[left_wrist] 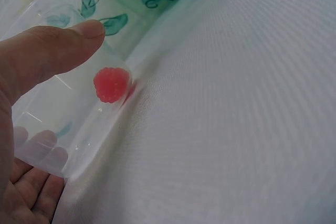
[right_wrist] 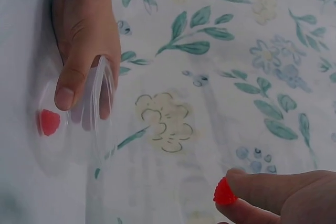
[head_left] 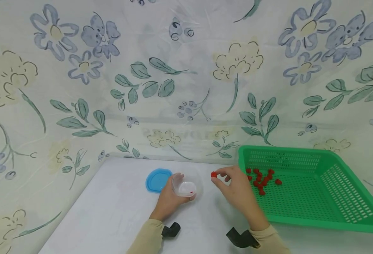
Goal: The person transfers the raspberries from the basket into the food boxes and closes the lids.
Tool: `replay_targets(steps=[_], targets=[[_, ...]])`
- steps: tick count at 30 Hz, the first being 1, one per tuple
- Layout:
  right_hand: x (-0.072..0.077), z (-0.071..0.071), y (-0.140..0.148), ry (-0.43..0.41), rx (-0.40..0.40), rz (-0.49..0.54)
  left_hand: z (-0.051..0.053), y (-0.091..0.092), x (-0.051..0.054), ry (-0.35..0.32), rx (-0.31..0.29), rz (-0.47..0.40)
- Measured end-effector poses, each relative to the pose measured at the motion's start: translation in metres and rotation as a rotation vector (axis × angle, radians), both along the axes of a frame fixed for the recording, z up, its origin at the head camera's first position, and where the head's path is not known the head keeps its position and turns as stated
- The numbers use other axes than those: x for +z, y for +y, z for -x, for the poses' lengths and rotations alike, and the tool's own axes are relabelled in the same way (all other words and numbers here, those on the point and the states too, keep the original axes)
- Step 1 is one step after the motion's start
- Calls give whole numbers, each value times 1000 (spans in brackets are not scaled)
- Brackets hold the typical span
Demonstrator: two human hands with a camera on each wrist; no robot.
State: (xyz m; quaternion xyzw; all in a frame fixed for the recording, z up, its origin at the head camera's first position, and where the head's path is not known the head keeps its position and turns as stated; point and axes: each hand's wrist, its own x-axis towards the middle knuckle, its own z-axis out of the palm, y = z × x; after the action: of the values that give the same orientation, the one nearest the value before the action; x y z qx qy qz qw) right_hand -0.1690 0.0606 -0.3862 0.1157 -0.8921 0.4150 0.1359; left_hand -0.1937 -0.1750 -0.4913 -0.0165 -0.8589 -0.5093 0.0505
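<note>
My left hand (head_left: 170, 197) grips a clear plastic container (head_left: 186, 185) around its side, thumb on the near side and fingers behind. One red raspberry-shaped piece (left_wrist: 111, 84) lies at the bottom of the container, seen through its wall in both wrist views. To the right, my right hand (head_left: 237, 190) pinches another red piece (head_left: 214, 174) between thumb and fingertips, a short way from the container's rim. In the right wrist view that pinched piece (right_wrist: 225, 191) shows at the lower right, apart from the container (right_wrist: 100, 114).
A blue lid (head_left: 159, 180) lies on the white table (head_left: 88, 208), left of the container. At the right stands a green basket (head_left: 313, 220) with several red pieces (head_left: 265, 181) toward its left side. Floral cloth (head_left: 186, 70) hangs behind the table.
</note>
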Motion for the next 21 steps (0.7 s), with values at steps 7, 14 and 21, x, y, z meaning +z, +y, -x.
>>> replay_targets(steps=[7,14,21], targets=[[-10,3,-13,-5,10,-25,0,0,0,-7,1,-2],[-14,7,-20,-3,9,-37,0,1,2,-11,0,5],[-24,13,-28,-20,29,1,-1,1,2,-13,0,12]])
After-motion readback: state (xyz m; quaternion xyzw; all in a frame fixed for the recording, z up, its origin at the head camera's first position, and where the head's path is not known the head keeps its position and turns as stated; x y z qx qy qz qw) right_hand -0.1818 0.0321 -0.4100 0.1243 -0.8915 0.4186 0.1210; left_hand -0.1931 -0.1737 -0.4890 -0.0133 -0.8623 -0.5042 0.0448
